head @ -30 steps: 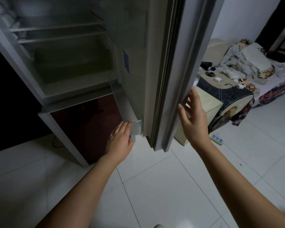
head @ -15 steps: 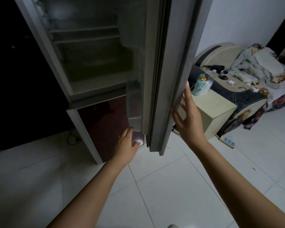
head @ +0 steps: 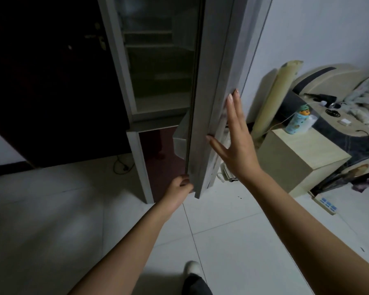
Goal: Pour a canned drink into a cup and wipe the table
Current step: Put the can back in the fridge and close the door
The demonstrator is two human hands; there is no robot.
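While the fridge door [head: 209, 116] stands edge-on to us, our right hand [head: 237, 143] lies flat against its outer face, fingers [head: 232, 107] straight and spread, grasping nothing. Our left hand [head: 179, 186] is down at the door's bottom corner with its fingers curled in at the lower edge; whether they truly grip that edge or only touch it we cannot tell, and we cannot tell whether anything is held in that palm.

We see no can, no cup and no cloth anywhere in view. The fridge shelves [head: 158, 45] look bare in the dim light, and the door bin [head: 180, 141] shows nothing we can make out. So we judge the pouring has not begun, and this is a step at the fridge only.

As for handling, we expect a full can to be stiff and fairly heavy for its size, and slippery if it comes out cold and damp. We would take it around the middle of the body with the whole hand, not by the rim, and keep it upright. The door itself is rigid and takes a flat push well.

Off to the right, a small bottle [head: 297, 119] stands on a pale cabinet [head: 303, 158], well apart from us.
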